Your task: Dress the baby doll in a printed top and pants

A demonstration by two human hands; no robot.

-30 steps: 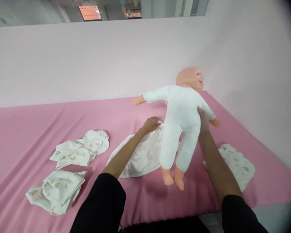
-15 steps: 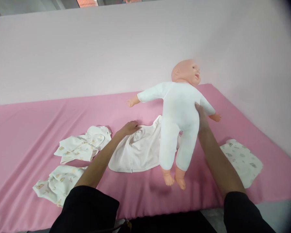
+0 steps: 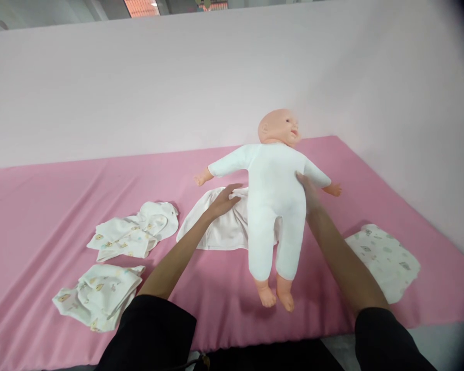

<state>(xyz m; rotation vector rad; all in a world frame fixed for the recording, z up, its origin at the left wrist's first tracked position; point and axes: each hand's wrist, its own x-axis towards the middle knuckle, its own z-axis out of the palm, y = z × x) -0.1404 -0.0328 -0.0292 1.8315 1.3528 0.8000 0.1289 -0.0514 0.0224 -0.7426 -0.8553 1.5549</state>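
Note:
A baby doll (image 3: 276, 180) with a white cloth body is held upright above the bed surface, its head turned to the right. My right hand (image 3: 311, 193) grips the side of its torso under the arm; the thumb lies in front, and the other fingers are hidden behind the doll. My left hand (image 3: 225, 202) is on a plain white cloth (image 3: 220, 232), its thumb and fingers around a bunched fold at the far part. The doll's body and legs cover the right part of that cloth.
A pink sheet (image 3: 62, 206) covers the surface, with pale walls behind and at the right. Folded printed baby clothes (image 3: 133, 229) lie at left, and another printed piece (image 3: 98, 296) is nearer. A folded printed cloth (image 3: 386, 260) lies at right, beside my forearm.
The doll has shifted left and slightly down with my right hand. My left hand has moved right along the white cloth, whose near edge has drawn back away from me.

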